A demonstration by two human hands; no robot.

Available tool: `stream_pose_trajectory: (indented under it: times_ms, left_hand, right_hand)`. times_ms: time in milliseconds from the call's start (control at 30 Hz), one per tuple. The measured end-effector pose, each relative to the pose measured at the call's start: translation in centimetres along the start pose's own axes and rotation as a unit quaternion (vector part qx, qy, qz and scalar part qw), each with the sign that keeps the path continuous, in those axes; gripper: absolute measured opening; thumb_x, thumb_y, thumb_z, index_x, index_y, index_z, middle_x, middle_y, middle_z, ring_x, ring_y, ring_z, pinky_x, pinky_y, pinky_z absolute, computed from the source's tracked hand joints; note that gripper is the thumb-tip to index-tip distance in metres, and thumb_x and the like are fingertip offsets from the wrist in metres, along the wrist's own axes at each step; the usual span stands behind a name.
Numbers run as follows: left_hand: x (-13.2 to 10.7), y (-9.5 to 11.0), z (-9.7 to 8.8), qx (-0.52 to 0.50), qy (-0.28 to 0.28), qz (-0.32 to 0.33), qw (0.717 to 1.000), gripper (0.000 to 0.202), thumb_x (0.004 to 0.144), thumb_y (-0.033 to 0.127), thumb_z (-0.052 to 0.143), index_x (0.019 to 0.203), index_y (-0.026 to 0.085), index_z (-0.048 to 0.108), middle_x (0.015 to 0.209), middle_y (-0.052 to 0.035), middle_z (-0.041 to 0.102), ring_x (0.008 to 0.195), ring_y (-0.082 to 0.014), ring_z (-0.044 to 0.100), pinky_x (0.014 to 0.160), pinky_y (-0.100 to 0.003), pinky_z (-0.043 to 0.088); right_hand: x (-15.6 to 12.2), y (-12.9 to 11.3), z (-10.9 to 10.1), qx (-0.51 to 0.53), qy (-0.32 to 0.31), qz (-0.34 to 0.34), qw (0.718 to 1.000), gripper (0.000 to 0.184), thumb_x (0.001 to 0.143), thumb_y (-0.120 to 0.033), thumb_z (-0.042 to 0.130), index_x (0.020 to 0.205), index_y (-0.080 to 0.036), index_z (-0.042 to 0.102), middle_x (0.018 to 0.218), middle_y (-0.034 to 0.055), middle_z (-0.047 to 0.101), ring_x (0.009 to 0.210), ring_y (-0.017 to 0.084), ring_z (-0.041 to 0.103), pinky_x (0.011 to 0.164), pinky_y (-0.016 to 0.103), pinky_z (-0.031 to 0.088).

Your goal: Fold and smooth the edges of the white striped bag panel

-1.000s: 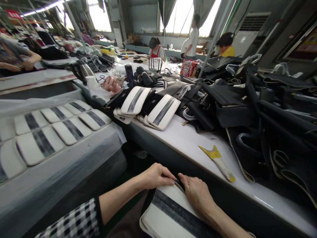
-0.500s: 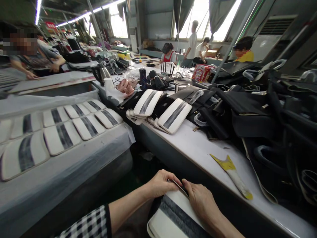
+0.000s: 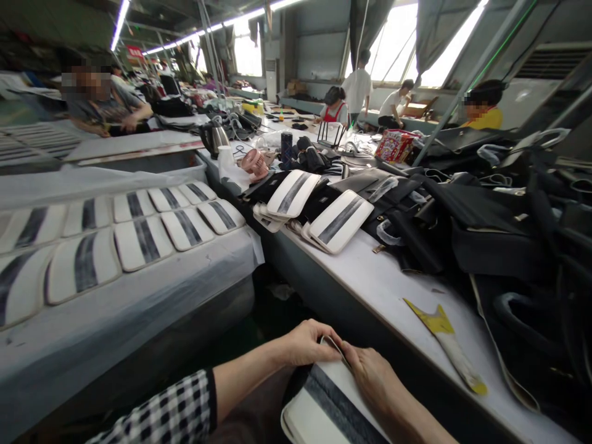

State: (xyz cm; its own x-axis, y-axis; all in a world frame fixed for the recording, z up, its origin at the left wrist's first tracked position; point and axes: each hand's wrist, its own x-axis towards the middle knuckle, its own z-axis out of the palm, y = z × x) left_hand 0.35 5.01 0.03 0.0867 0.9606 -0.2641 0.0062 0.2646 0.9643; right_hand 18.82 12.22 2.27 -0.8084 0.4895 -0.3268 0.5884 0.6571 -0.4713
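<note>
Low in front of me lies a white panel with a dark stripe (image 3: 340,394), rounded at the corners, on top of at least one more like it. My left hand (image 3: 312,342) pinches its far edge between thumb and fingers. Right beside it, my right hand (image 3: 372,373) grips the same edge, the thumbs nearly meeting. The edge is lifted a little there. What carries the panels from below is hidden, and their near end runs out of view.
Rows of striped panels (image 3: 143,237) cover the sheeted table at left. On the right-hand table (image 3: 393,290) are stacked panels (image 3: 342,221), a yellow-and-white scraper-like tool (image 3: 446,345) and heaped black bags (image 3: 490,228). A dark gap separates the tables. Several people work farther back.
The view has swung slightly left, so the surroundings sit farther right. Both hands keep hold of the panel's edge, and the fingers have shifted slightly closer together.
</note>
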Motion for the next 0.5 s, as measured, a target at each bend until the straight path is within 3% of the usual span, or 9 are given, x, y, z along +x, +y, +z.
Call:
stream_pose_trajectory:
  times_ms: [167,267,367,500]
  left_hand:
    - [-1.2,0.6,-0.6,-0.055,-0.027,-0.009,0.998,0.044,0.067,0.04,0.077,0.103,0.015,0.075,0.086,-0.0034,0.071,0.074,-0.014,0.059,0.07,-0.025,0.044]
    - [-1.5,0.5,-0.4,-0.07,0.009,-0.015,0.997,0.044,0.076,0.05,0.069,0.102,0.014,0.074,0.086,-0.0042,0.07,0.077,-0.0141,0.058,0.074,-0.025,0.044]
    - [-1.0,0.2,-0.3,-0.066,0.055,-0.036,0.996,0.048,0.082,0.056,0.058,0.09,0.011,0.073,0.077,-0.0037,0.067,0.07,-0.0133,0.055,0.068,-0.026,0.043]
    - [0.5,0.4,-0.9,-0.02,0.055,-0.053,0.997,0.031,0.069,0.042,0.072,0.077,0.012,0.069,0.07,-0.0007,0.063,0.067,-0.013,0.054,0.064,-0.025,0.041]
  right_hand:
    - [0.3,-0.1,-0.3,0.044,-0.016,0.006,0.999,0.056,0.103,-0.042,0.014,0.106,-0.027,0.069,0.097,0.0025,0.075,0.088,0.023,0.07,0.073,0.028,0.049]
    - [0.5,-0.4,-0.4,0.073,-0.026,0.01,0.997,0.063,0.103,-0.047,0.009,0.1,-0.027,0.068,0.094,0.0014,0.074,0.087,0.021,0.07,0.073,0.027,0.049]
    - [0.8,-0.8,-0.4,0.083,-0.034,0.002,0.996,0.059,0.103,-0.049,0.012,0.106,-0.028,0.067,0.095,0.0013,0.074,0.087,0.021,0.07,0.073,0.028,0.049]
    - [1.2,-1.4,-0.7,0.063,-0.036,0.001,0.997,0.056,0.102,-0.054,0.014,0.118,-0.03,0.063,0.092,0.0049,0.074,0.087,0.027,0.071,0.073,0.034,0.047]
